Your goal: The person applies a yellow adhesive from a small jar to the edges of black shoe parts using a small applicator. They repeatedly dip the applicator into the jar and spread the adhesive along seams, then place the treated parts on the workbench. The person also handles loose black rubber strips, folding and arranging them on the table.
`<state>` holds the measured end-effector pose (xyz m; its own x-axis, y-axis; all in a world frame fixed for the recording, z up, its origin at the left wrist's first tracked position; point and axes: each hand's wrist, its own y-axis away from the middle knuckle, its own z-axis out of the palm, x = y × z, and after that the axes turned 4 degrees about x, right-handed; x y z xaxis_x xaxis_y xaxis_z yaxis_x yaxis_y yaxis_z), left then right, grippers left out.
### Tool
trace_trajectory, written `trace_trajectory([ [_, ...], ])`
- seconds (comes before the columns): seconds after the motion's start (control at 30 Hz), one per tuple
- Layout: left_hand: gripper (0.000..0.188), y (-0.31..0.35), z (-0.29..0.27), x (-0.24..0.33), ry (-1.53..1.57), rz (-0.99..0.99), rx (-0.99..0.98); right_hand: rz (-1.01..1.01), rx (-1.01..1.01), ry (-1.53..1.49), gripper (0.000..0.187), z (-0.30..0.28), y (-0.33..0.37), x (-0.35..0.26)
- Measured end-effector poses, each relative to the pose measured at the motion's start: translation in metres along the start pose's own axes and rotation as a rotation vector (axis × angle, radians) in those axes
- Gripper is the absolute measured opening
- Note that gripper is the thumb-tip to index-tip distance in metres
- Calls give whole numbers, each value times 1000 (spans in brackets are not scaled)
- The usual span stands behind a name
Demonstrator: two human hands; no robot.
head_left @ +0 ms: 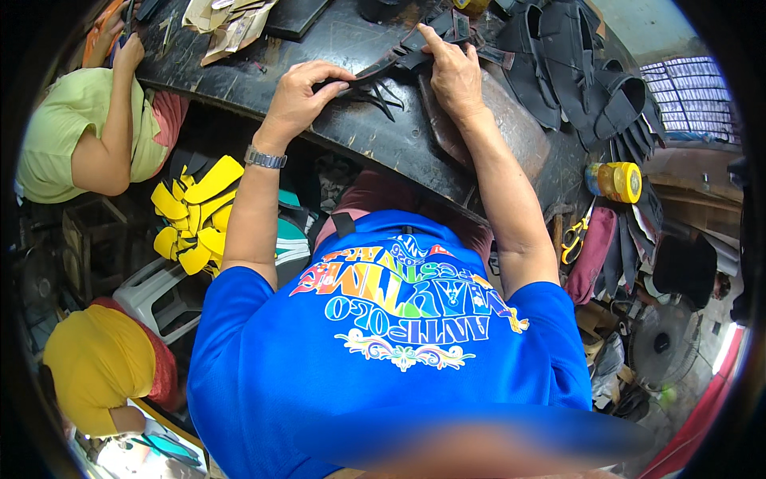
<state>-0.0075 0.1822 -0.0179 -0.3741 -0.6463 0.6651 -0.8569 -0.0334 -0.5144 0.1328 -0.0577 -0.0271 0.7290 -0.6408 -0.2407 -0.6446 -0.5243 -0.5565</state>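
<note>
Dark strip: portion pinched in left hand hidden | tan pieces, left beyond grip: cut by top edge | blue shirt, bodyward of grip: lowest part blurred

Black strap, narrow, slightly curved, held up on a slant over the table. Left end closer to the table's near edge, right end farther in. Thin black strips splay just below it; can't tell if they're joined to it.
</note>
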Motion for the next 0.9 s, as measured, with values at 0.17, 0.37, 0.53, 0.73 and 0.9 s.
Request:
trace_trajectory([
  [0.17, 13, 9, -6, -2, 27, -43, 16, -31, -22, 48, 65, 3, 0, -7],
  [0.37, 12, 12, -1, -2, -143, 67, 56, -150, 158, 55, 64, -4, 6, -19],
  [0.53, 10, 11, 8, -1, -132, 64, 20, -319, 184, 101, 58, 0, 7, -27],
  [0.73, 9, 15, 13, -3, -171, 104, 11, -160, 275, -52, 54, -12, -7, -24],
  [0.9, 12, 19, 14, -7, -179, 72, 6, 260, 421, -620, 60, -55, -19, -4],
])
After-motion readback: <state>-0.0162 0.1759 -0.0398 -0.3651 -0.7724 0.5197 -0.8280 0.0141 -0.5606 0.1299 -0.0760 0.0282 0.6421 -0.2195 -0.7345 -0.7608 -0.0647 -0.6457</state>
